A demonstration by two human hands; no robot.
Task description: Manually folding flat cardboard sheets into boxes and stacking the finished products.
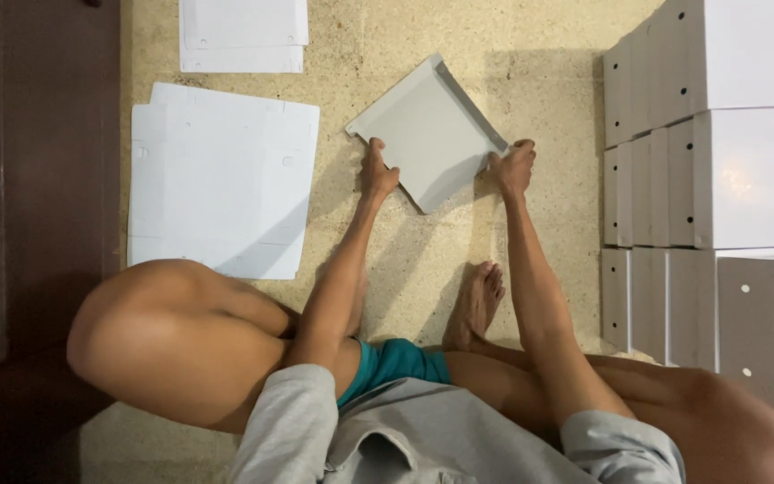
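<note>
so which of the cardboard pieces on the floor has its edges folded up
The grey cardboard piece held between the left hand and right hand; the white sheets to its left lie flat.

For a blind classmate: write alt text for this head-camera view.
A person seated on the floor grips a grey cardboard sheet with the left hand and right hand. Flat white sheets lie left, assembled white boxes stacked right.
</note>
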